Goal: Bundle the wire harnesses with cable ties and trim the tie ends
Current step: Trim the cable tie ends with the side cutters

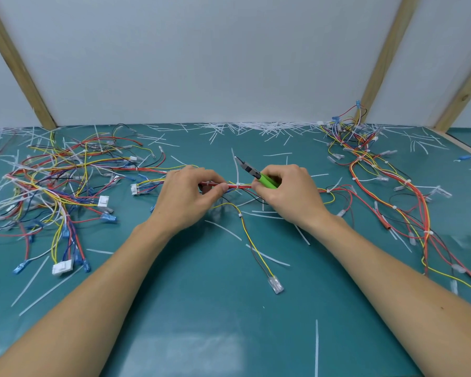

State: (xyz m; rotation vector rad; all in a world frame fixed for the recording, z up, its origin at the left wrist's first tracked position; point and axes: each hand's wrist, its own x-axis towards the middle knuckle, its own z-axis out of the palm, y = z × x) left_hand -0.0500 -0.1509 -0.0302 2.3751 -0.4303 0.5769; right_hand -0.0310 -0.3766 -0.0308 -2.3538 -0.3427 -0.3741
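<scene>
A wire harness point(241, 186) of red, yellow and black wires lies across the middle of the green mat. My left hand point(186, 198) pinches its red bundle between thumb and fingers. A white cable tie point(236, 172) is wrapped around the bundle between my hands, its long tail sticking up and away from me. My right hand point(286, 194) grips green-handled cutters point(259, 176), whose dark jaws point up-left beside the tie tail, and its fingertips also touch the bundle. A yellow and brown branch point(253, 246) runs toward me and ends in a clear connector.
A tangled pile of harnesses point(60, 186) with blue and white connectors lies at left. Tied harnesses point(378, 180) stretch along the right. Cut white tie ends point(256, 129) litter the mat, thickest at the back wall. Wooden struts point(17, 61) lean at both sides.
</scene>
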